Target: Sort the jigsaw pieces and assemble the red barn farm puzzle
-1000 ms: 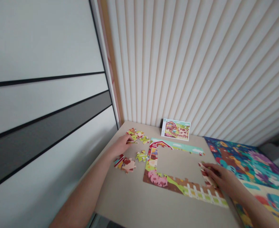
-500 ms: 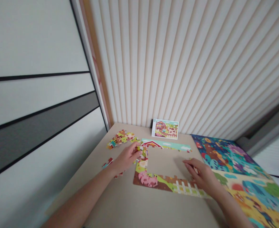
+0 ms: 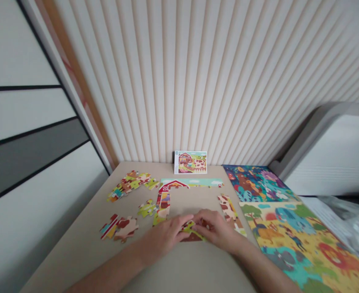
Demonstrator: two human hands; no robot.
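Note:
My left hand [image 3: 169, 231] and my right hand [image 3: 216, 228] meet over the lower edge of a partly assembled farm jigsaw puzzle [image 3: 194, 182]. Between their fingertips is a small green and dark puzzle piece [image 3: 189, 225]. Thumb and fingers of the left hand pinch it from the left; the right fingers are closed at its other side. Much of the bottom border lies hidden under both hands. Along the top and left runs the joined border with a red barn, and a cow-patterned strip [image 3: 228, 207] forms part of the right side.
Loose puzzle pieces lie left of the frame: a cluster [image 3: 133, 181] at the back, a green piece [image 3: 148, 208], and cow-spotted pieces [image 3: 126, 228]. A picture card [image 3: 190, 162] leans at the back wall. Two finished puzzles, a dark one [image 3: 258, 183] and a yellow one [image 3: 301, 240], lie right.
The view has turned to the right. My left hand has left the puzzle's left border and my right hand its right side; both have come together at the lower edge.

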